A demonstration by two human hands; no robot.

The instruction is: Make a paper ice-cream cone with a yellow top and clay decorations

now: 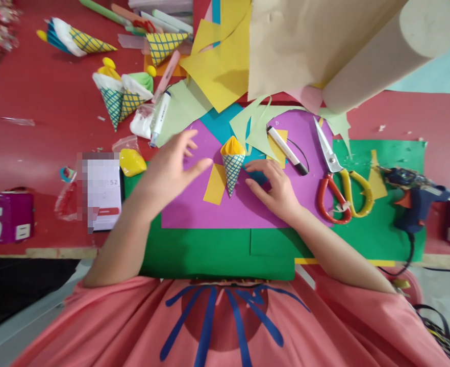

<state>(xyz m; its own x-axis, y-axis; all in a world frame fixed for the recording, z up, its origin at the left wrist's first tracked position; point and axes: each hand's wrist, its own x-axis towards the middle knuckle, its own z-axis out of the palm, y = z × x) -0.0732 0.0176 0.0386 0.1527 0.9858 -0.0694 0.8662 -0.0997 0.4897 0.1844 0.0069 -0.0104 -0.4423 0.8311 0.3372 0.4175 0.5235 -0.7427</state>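
In the head view, nothing is held by the left grip (173, 164): thumb and fingers are spread apart over the purple sheet (194, 213). The right grip (276, 187) is also empty, loosely curled, its fingertips placed just beside the small checked cone (232, 167); whether it is touched cannot be told. The cone appears to be laid on its side between the two grips, point toward the person. A yellow strip (214, 187) is set between it and the left grip. Since the cone is pinned by neither grip, it could be rolled away by a careless brush of the right fingertips; its paper could be creased by too hard a pinch. Beyond the right grip, the scissors (331, 160) could be nudged by an outward sweep, and farther out the glue gun (416, 204) could be bumped by the forearm.
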